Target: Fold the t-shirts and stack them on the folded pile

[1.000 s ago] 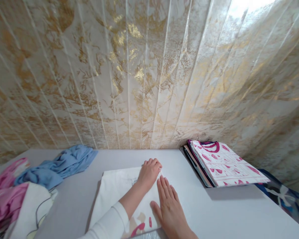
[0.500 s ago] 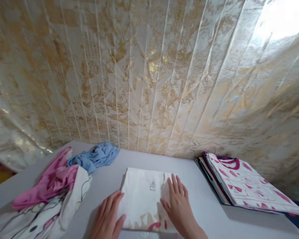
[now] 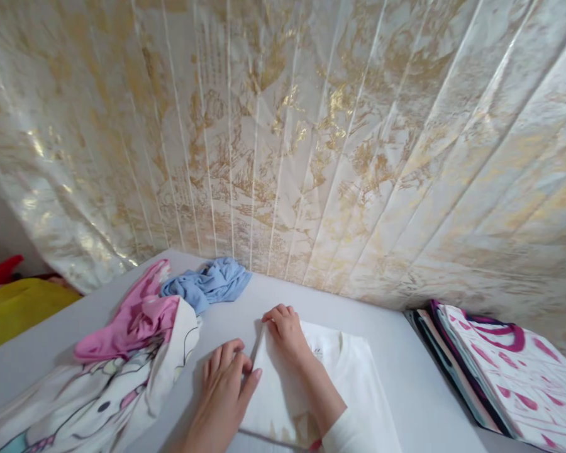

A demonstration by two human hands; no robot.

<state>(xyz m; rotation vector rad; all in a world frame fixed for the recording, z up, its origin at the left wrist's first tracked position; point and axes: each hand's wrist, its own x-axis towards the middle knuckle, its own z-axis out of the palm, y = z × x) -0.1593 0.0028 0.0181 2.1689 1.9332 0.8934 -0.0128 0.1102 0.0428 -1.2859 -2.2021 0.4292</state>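
A white T-shirt (image 3: 358, 377) lies folded flat in front of me, with a small printed label near its neckline and a tan and red print at the near edge. My right hand (image 3: 285, 330) reaches across it to the far left corner. Its fingers are curled there, closed on the fabric edge. My left hand (image 3: 229, 384) rests at the shirt's left edge, fingers bent and apart, the thumb near the cloth, gripping nothing that I can see. The right forearm, in a white sleeve, hides part of the shirt's middle.
Left on the white table (image 3: 434, 371) lie a crumpled pink and white printed garment (image 3: 136, 327) and a blue cloth (image 3: 212, 283). A stack of folded clothes (image 3: 514, 371) stands at the right. Behind hangs a gold-patterned curtain (image 3: 283, 157); yellow fabric (image 3: 23, 308) shows at far left.
My right hand has moved from the shirt's right side to its far left corner and curled. The left hand stays by the left edge, fingers more bent. The view has shifted left.
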